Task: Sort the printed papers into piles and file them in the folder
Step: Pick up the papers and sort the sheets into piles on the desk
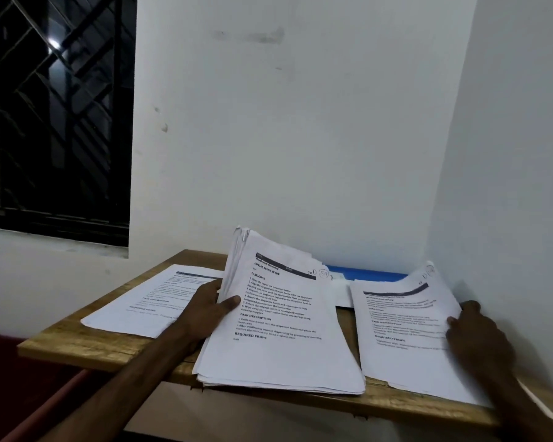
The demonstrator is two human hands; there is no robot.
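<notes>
Sorting is judged partway: my left hand (208, 306) grips the thick middle stack (281, 339), my right hand (473, 330) pinches the right pile (403, 330), a left pile (147, 301) lies on the bench (77, 342), and filing in the far blue folder (364, 275) appears unstarted.

Bare left hand (209, 309) and right hand (474, 334), forearms bare too

Two bare forearms reach in from the lower corners. The left hand (209, 309) grips the raised left edge of the middle paper stack (281, 330), thumb on top (fingers hidden behind). The right hand (474, 336), near the right edge of the table (77, 346), pinches the sheets (403, 330) there, thumb on the page
</notes>
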